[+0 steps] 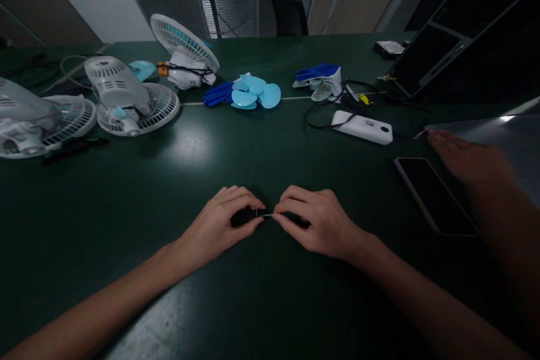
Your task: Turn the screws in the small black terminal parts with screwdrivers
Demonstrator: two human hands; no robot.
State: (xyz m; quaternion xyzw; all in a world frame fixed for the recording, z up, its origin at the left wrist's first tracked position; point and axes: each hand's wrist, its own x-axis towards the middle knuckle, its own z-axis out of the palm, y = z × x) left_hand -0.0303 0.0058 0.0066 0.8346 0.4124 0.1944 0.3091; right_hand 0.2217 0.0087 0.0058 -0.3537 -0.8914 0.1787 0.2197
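Over the near middle of the dark green table (169, 202), my left hand (221, 216) is closed around a small black piece (242, 216), thumb and fingertips pinching it. A thin, pale, metal-looking rod (267, 215) bridges the narrow gap between my two hands. My right hand (318, 216) pinches the far end of that rod between thumb and fingers. Something black (297, 218) shows beneath its curled fingers. Both hands rest low at the tabletop, fingertips nearly meeting. The dim light hides the exact kind of the black pieces.
White fan parts with grilles (139, 107) stand at the left, near a dark tool (76, 149). Light-blue fan blades (255, 93) and gloves (318, 76) lie farther back. Rightward are a white power strip (363, 126), a phone (436, 197) and another person's hand (468, 157).
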